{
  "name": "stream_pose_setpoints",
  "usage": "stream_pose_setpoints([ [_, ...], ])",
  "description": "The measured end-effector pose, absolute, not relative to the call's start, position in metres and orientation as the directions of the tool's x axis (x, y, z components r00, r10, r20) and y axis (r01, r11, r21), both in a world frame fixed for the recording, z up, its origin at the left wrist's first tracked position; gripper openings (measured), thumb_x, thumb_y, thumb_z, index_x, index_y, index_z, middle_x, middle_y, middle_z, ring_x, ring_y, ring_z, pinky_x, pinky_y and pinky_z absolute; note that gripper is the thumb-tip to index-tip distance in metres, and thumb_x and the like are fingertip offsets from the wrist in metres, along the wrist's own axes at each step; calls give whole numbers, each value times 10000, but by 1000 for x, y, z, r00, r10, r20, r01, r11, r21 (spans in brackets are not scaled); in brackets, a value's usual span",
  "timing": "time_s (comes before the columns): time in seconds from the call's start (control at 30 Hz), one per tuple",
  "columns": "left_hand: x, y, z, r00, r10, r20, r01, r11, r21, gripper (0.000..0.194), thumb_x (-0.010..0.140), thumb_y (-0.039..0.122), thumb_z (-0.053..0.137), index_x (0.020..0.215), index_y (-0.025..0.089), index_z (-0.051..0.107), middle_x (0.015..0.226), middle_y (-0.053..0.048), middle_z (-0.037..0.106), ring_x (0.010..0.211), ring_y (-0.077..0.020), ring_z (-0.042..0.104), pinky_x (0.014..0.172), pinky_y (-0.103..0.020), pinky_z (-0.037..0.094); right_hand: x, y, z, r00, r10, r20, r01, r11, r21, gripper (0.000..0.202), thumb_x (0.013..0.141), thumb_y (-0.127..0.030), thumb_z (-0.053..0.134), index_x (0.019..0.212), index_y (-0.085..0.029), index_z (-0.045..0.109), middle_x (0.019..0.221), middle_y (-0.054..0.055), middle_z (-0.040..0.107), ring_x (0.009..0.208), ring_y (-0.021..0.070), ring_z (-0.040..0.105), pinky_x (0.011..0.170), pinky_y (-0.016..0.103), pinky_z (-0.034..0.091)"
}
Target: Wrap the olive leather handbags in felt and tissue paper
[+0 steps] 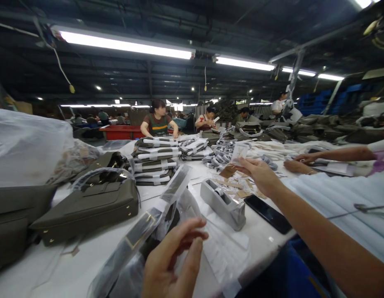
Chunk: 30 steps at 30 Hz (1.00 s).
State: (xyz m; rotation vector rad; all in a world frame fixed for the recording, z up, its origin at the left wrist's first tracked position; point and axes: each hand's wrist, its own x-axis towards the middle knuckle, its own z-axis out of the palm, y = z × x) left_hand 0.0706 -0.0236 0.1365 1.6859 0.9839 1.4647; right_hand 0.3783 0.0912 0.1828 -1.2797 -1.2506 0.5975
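My right hand (259, 176) reaches out over the table and pinches a small clear plastic packet (240, 151) between thumb and fingers. Below it lies a scatter of brown and white paper pieces (238, 186). My left hand (176, 258) is in the foreground, fingers bent and thumb apart, with nothing visible between them. Just beyond and left of it lies a plastic-wrapped dark strap (142, 227) with a gold-coloured frame buckle. A grey tape dispenser (223, 203) stands between my two hands. Beside the dispenser, a black phone (268, 213) lies near the table edge.
An olive handbag (95, 203) lies at left, near a large translucent plastic bag (27, 145). Stacked wrapped straps (156, 165) and grey coiled pieces (224, 151) are further back. A co-worker's hands (299, 163) are at right, behind pale foam sheets (341, 203). Other people work beyond.
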Motion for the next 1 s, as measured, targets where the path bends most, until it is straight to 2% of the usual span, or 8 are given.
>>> stream_pose_setpoints([
  [0.07, 92, -10, 144, 165, 877, 452, 44, -464, 885, 341, 900, 399, 616, 1208, 263, 663, 1178, -67, 712, 909, -198, 707, 748, -285, 602, 355, 65, 192, 236, 921, 309, 162, 277, -947, 441, 826, -575, 686, 1001, -179, 771, 1024, 91, 763, 1025, 240, 695, 977, 357, 513],
  [0.17, 120, 11, 148, 173, 830, 530, 99, -550, 829, 433, 865, 347, 673, 1283, 256, 609, 1285, -74, 648, 791, -143, 657, 620, -243, 545, 320, 28, 194, 152, 948, 278, 80, 269, -960, 394, 813, -539, 725, 977, -187, 790, 1024, 84, 764, 1054, 248, 678, 1020, 370, 481],
  [0.3, 135, 23, 140, 163, 820, 548, 114, -567, 816, 209, 829, 298, 728, 1028, 234, 732, 1135, -33, 717, 771, -147, 644, 612, -253, 490, 288, -2, 183, 91, 957, 276, 92, 268, -959, 366, 856, -518, 685, 1033, -213, 784, 1038, 61, 758, 1009, 242, 671, 989, 381, 477],
  [0.4, 127, 21, 135, 183, 828, 530, 71, -549, 833, 122, 889, 299, 662, 878, 237, 767, 962, -18, 756, 892, -178, 673, 703, -264, 500, 277, -12, 171, 129, 936, 329, 134, 312, -941, 333, 865, -498, 678, 1009, -220, 791, 1036, 48, 752, 1020, 237, 655, 986, 361, 458],
  [0.5, 114, 17, 133, 227, 793, 565, 71, -592, 803, 158, 912, 309, 633, 924, 252, 780, 987, -23, 751, 988, -184, 665, 906, -301, 488, 272, -16, 157, 227, 908, 353, 134, 330, -934, 307, 856, -486, 687, 958, -220, 800, 1024, 48, 746, 1033, 236, 643, 1001, 357, 439],
  [0.6, 103, 16, 134, 243, 785, 570, 109, -606, 788, 150, 887, 317, 659, 920, 231, 778, 1020, -47, 733, 1016, -198, 656, 965, -321, 461, 263, -18, 139, 287, 913, 290, 41, 290, -956, 309, 814, -470, 734, 968, -209, 795, 993, 58, 750, 1007, 243, 653, 992, 372, 452],
  [0.87, 89, 10, 131, 315, 901, 298, -148, -264, 953, 245, 911, 403, 622, 856, 181, 711, 893, -46, 726, 898, -187, 656, 859, -291, 480, 241, -26, 107, 286, 948, 141, -331, 236, -914, 387, 757, -440, 795, 1038, -178, 749, 951, 75, 754, 877, 237, 677, 848, 363, 516],
  [1.0, 89, 10, 122, 315, 901, 298, -337, -187, 923, 270, 949, 397, 571, 797, 181, 628, 789, -10, 667, 808, -140, 617, 852, -277, 472, 238, -28, 101, 313, 945, 94, -346, 205, -915, 386, 742, -434, 804, 1014, -173, 719, 931, 54, 735, 868, 199, 638, 800, 294, 480],
])
